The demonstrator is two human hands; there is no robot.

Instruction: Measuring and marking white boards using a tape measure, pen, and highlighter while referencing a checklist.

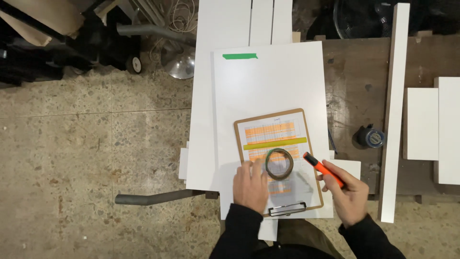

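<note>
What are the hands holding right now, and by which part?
The right hand grips an orange marker by its rear end. The left hand holds nothing; it rests flat on the clipboard beside the tape roll.

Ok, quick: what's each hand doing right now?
Left hand: open, flat on the clipboard, beside the tape roll.
Right hand: closed on the orange marker.

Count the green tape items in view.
2: a flat strip stuck near the far end of the white board, and a roll on the clipboard by the left hand.
</note>
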